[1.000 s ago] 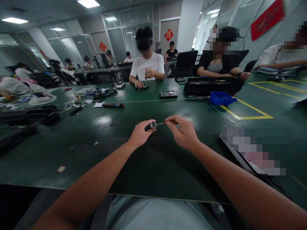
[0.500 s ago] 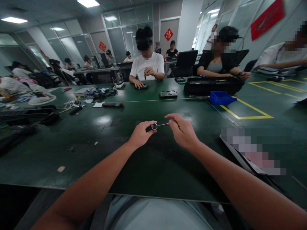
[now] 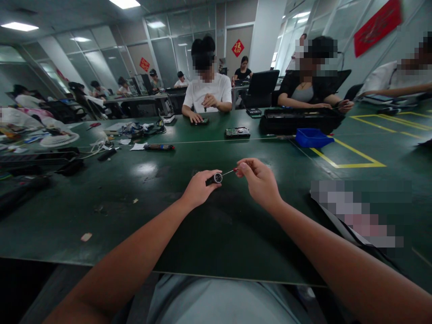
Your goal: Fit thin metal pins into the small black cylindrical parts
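Observation:
My left hand [image 3: 197, 187] grips a small black cylindrical part [image 3: 214, 179] with a silver round end, held just above the dark green table [image 3: 202, 234]. My right hand [image 3: 259, 182] pinches a thin screwdriver [image 3: 230, 171] with a red collar near its handle. The metal tip of the screwdriver points left and meets the silver end of the part. Both forearms reach in from the bottom of the view. The screwdriver's handle is hidden inside my right fingers.
A blue bin [image 3: 312, 137] and a black tray [image 3: 300, 120] stand at the far right, with yellow tape lines [image 3: 357, 155] beside them. A circuit board [image 3: 237, 132], a pen-like tool [image 3: 158, 146] and cable clutter [image 3: 135, 130] lie further back. Other people sit across the table.
My right hand has shifted slightly and tilted the screwdriver upward at its handle end. My left hand keeps the black part in nearly the same place.

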Action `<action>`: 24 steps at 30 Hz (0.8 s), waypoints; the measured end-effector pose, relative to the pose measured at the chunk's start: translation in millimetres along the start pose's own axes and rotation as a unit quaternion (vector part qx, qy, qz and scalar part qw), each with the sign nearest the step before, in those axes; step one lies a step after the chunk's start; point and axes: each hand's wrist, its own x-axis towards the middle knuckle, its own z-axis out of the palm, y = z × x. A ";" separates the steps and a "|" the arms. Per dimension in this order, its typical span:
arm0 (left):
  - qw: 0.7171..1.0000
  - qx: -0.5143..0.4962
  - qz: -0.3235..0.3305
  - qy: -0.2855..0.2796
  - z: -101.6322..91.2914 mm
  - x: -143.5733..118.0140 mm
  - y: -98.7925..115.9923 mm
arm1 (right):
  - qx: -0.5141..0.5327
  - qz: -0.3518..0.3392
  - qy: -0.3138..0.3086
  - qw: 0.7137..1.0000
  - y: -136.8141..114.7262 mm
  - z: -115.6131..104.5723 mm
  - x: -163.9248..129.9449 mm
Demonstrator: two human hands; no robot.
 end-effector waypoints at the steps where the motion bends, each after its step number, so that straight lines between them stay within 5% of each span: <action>1: 1.000 0.000 0.006 -0.002 -0.2 0.1 0.1 | 0.029 0.012 0.000 1.000 2.4 0.5 1.6; 9: 0.996 0.037 0.069 -0.030 -3.3 1.9 1.0 | 0.180 0.178 0.039 0.967 18.5 -2.2 13.6; 24: 0.998 0.055 0.017 -0.022 -3.9 0.3 5.9 | -0.026 0.015 0.046 0.999 0.1 0.7 0.5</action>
